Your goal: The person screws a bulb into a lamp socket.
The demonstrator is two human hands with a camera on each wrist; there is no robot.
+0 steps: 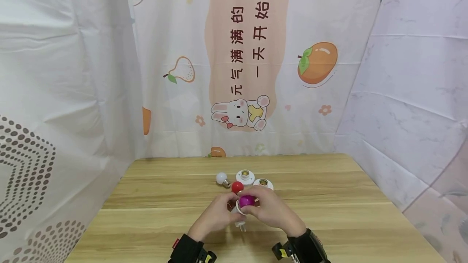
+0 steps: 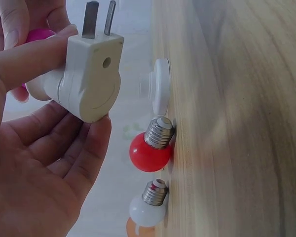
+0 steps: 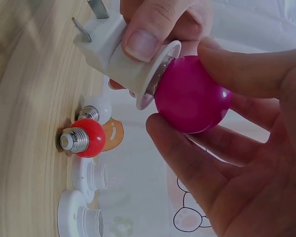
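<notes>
Between the two hands, over the front middle of the table, is a purple light bulb [image 3: 191, 94] with its base inside the mouth of a white plug-in lamp socket [image 3: 130, 66]. My left hand [image 1: 218, 213] grips the socket, thumb on its barrel; two metal prongs [image 2: 90, 19] stick out of its plug end. With thumb and fingertips, my right hand [image 1: 271, 208] pinches the round purple bulb. A strip of the metal base shows at the socket's flared rim in the right wrist view. Just beyond the hands lies a red bulb [image 1: 237, 186] on the table.
A white bulb [image 1: 221, 178] lies left of the red one on the wooden table [image 1: 164, 190]. Two round white lamp holders [image 1: 245, 177] stand behind and to the right. A printed curtain [image 1: 175, 108] hangs along the table's far edge.
</notes>
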